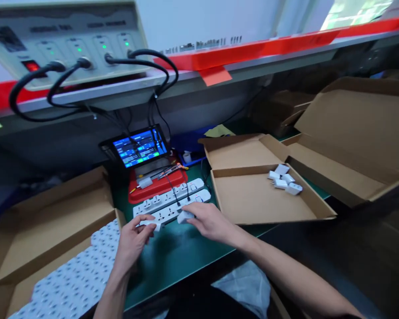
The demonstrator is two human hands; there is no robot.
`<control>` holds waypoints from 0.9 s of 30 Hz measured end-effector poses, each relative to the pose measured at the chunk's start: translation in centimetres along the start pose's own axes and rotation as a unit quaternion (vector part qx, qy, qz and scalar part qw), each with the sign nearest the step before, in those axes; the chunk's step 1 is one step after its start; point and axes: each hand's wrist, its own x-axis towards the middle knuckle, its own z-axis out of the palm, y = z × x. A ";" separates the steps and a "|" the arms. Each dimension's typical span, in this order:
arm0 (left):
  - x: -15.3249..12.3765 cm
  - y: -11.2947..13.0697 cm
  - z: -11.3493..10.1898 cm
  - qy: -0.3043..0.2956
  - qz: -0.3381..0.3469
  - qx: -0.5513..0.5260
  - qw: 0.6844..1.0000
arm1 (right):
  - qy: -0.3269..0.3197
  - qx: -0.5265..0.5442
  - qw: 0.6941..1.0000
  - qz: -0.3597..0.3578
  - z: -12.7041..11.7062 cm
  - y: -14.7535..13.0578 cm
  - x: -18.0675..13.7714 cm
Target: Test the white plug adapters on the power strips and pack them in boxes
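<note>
I've got both hands busy from my end: the left hand (133,239) pinches one white charger (157,226) between thumb and fingers, and the right hand (211,221) has another charger (185,216) in a fingertip grip, probably since they're light little blocks that don't need a whole palm. Calling the gap between the hands the middle of the dial, two power strips (162,216) lie side by side at 12 on the green desk (173,259), likely so every socket is a short reach away. Can't tell from here if the right charger touches the near strip. The lit screen (139,147) leans at 11, tilted to face me, I guess for easy reading. Way up at 11, the control box (69,33) sits on the shelf (182,82), which saves desk room, with its thick black cables (142,61) dropping past the edge. Between 8 and 9 there's a carton (53,212) packed with tight rows of chargers, and between 2 and 3 a flatter one (246,199) holds just a loose handful, each beside its own hand.
</note>
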 end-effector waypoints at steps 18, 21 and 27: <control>2.8 -3.7 -4.7 0.042 0.147 0.402 0.903 | -0.210 -0.281 0.935 -0.054 9.7 -3.1 10.4; 3.0 -3.6 -4.3 0.023 0.139 0.412 0.900 | -0.209 -0.277 0.937 -0.051 9.8 -3.1 10.4; 3.0 -3.4 -3.6 -0.012 0.141 0.447 0.883 | -0.125 -0.224 0.965 -0.049 5.4 -2.1 8.3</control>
